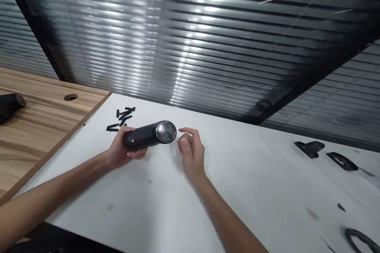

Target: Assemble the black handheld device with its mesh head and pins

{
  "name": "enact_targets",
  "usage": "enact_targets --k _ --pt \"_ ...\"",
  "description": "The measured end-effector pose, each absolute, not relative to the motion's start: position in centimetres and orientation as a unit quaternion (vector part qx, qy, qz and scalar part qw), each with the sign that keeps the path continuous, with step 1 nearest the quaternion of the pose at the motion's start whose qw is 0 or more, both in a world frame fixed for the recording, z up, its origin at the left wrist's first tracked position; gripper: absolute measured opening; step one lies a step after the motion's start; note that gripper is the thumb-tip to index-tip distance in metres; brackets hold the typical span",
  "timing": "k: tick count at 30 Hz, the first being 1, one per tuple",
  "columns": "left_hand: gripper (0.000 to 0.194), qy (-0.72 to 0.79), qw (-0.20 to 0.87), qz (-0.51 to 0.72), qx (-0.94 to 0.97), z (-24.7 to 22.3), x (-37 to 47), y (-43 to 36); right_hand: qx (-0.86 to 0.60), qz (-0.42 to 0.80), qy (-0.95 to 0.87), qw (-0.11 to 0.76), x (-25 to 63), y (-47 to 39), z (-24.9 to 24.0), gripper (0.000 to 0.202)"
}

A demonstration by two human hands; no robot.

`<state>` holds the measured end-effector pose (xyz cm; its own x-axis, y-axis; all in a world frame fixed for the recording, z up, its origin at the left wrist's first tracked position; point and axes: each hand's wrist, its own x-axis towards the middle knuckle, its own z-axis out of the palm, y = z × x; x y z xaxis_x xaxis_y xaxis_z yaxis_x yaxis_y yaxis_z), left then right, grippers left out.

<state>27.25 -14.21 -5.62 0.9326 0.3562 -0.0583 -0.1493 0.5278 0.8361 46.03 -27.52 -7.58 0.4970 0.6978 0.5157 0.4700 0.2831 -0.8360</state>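
My left hand [121, 150] is wrapped round the black body of a fabric shaver [142, 136], thumb on top and fingers underneath. The shaver lies nearly level in the grip, and its round, perforated metal head faces me at the right end. Just right of that head is my right hand [191, 152], apart from it. Its index finger reaches toward the head, the other fingers are bent, and nothing shows between them. Beyond my left hand, several short black strips [123, 116] lie scattered on the white table [243, 177].
Black pieces [310, 149], a black ring-shaped item [342, 161] and another black loop [362, 241] lie at the right. A wooden surface [44, 118] with a hole adjoins at the left, bearing a dark object [10, 106]. Glass with blinds [178, 39] rises behind the table.
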Motion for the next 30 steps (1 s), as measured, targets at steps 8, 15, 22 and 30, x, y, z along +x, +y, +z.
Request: enact_targets --k 8,15,22,30 --pt "0.040 0.120 0.869 0.155 0.454 -5.3 27.4 -14.4 -0.596 0.108 -0.499 0.620 46.2 -27.6 -7.5 0.042" --pt "0.056 0.112 0.817 0.190 0.533 -5.6 27.0 -15.2 -0.594 0.227 -0.462 0.618 45.1 -27.5 -6.9 0.054" --pt "0.066 0.100 0.738 0.243 0.622 -5.6 26.7 -16.7 -0.569 0.412 -0.510 0.497 43.8 -27.6 -6.1 0.057" --pt "0.097 0.147 0.733 0.225 0.625 -5.6 26.5 -16.4 -0.582 0.281 -0.422 0.636 45.3 -26.9 -6.5 0.047"
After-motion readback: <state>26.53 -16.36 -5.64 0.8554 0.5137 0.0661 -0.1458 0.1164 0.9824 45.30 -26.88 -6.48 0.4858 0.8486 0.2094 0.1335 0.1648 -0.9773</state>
